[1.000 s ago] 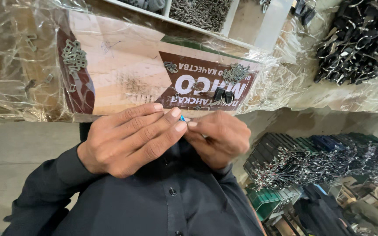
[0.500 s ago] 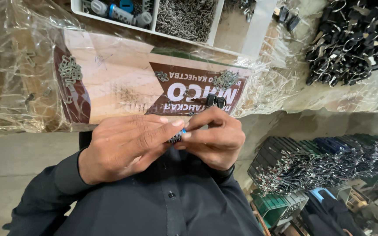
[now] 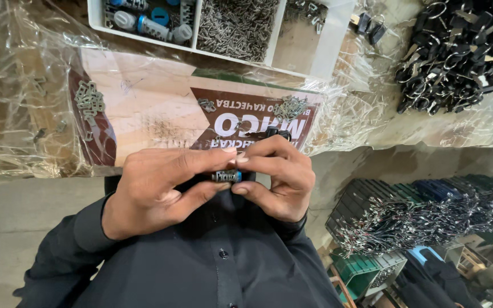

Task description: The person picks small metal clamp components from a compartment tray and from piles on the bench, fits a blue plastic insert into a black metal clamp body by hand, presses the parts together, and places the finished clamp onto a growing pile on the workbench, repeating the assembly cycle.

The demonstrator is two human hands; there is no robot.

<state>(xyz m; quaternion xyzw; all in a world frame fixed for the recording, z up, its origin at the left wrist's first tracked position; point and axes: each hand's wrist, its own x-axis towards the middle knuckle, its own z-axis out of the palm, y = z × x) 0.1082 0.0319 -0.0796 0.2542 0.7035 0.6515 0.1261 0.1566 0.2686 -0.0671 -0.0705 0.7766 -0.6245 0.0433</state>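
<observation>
Head view: small silver-and-blue cylindrical metal part (image 3: 227, 176) pinched at both ends, held in front of black buttoned shirt (image 3: 212, 268). Left hand (image 3: 155, 191) closed on its left end with thumb and fingertips; right hand (image 3: 275, 179) closed on its right end. Just above the part, printed cardboard sheet under clear plastic wrap (image 3: 161, 108), small metal clips (image 3: 290, 107) scattered on it. Farther above, white compartment tray (image 3: 223, 25) with tiny screws. Up right of the part, pile of black key rings (image 3: 463, 51).

Both hands, left hand (image 3: 161, 191) and right hand (image 3: 278, 177), meet on a small ridged metal cylinder (image 3: 227, 176) between them. Beyond lies a plastic-covered cardboard sheet (image 3: 144, 108); farther on, a white compartmented plastic tray (image 3: 201, 23), with a heap of black key-ring fobs (image 3: 463, 51) to its right.
</observation>
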